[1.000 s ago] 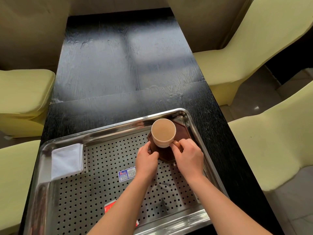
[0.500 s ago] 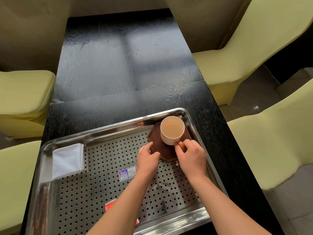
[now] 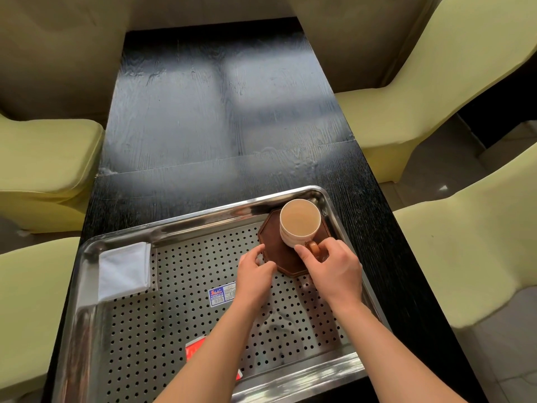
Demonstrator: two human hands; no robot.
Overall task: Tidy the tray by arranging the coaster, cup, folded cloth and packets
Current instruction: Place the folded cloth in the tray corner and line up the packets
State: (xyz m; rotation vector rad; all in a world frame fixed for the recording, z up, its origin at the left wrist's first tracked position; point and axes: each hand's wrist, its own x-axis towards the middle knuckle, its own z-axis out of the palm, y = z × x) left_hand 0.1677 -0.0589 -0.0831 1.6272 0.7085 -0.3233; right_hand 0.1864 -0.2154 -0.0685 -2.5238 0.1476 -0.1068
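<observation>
A perforated steel tray (image 3: 203,221) lies on the black table. In its far right corner a cream cup (image 3: 299,223) stands upright on a dark brown octagonal coaster (image 3: 274,244). My right hand (image 3: 334,271) pinches the cup's brown handle. My left hand (image 3: 255,274) rests with its fingertips on the coaster's near left edge. A folded white cloth (image 3: 125,270) sits in the tray's far left corner. A blue and white packet (image 3: 222,293) lies mid-tray, and a red packet (image 3: 197,349) is partly hidden under my left forearm.
The black table (image 3: 218,112) stretches away beyond the tray. Pale yellow-green covered chairs (image 3: 465,242) flank both long sides, close to the table edges.
The cup and coaster have slid right and farther away into the tray's far right corner, with both hands following. The cloth and packets have stayed put.
</observation>
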